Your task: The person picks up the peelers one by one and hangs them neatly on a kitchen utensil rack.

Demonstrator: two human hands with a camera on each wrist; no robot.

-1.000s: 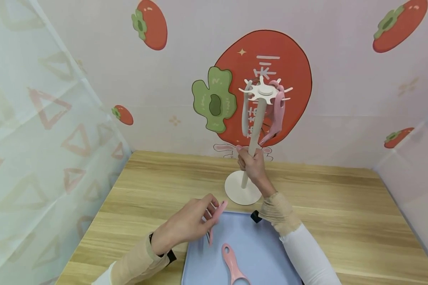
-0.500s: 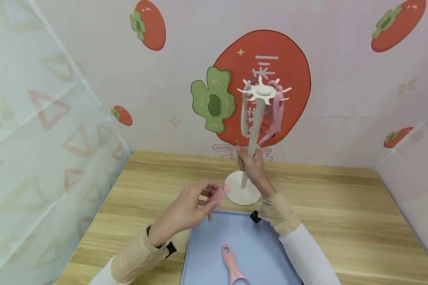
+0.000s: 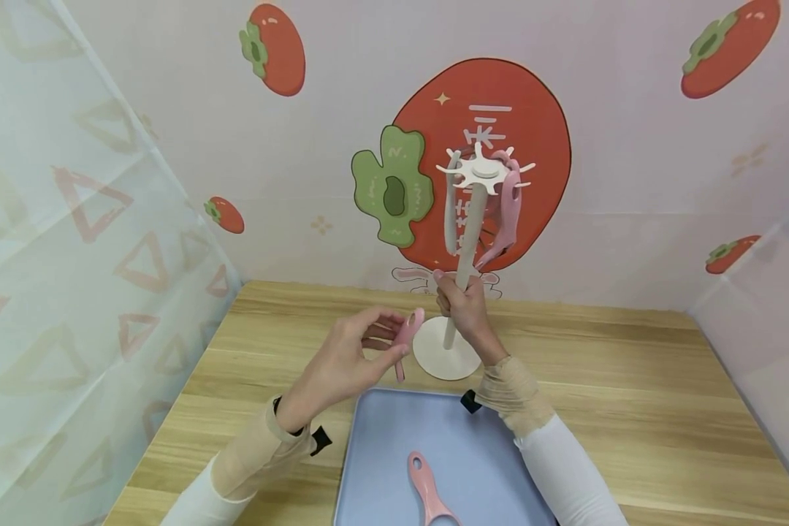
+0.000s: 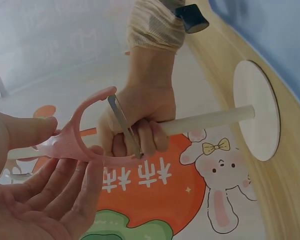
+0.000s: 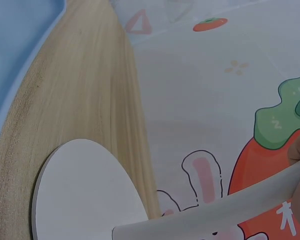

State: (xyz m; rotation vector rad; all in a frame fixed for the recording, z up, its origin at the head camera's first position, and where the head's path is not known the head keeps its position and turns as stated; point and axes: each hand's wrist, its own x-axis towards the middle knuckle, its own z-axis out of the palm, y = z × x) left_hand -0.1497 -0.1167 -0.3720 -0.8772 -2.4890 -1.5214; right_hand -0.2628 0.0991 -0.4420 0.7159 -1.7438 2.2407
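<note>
My left hand [image 3: 342, 361] pinches a pink Y-shaped peeler [image 4: 65, 144] between thumb and fingers. Its metal blade [image 4: 123, 122] spans the two arms of the fork, in front of my other hand in the left wrist view. In the head view the peeler's handle end [image 3: 416, 325] points up, a little left of a white rotating-style utensil stand [image 3: 475, 226]. My right hand [image 3: 470, 307] grips the stand's pole low down, above its round base [image 3: 437, 354]. From the hooked top hang a pink utensil [image 3: 511, 208] and a grey one [image 3: 451, 215], both partly hidden.
A blue tray [image 3: 368, 475] lies at the table's front, close to the stand's base. On it rests another pink tool [image 3: 424, 478] with a holed handle, its lower end cut off. Behind the wooden table [image 3: 289, 314] stands a printed backdrop [image 3: 302, 161].
My left hand has lifted the peeler up and away from over the tray, toward the stand, and tilted its handle end more upright. My right hand stays on the pole.
</note>
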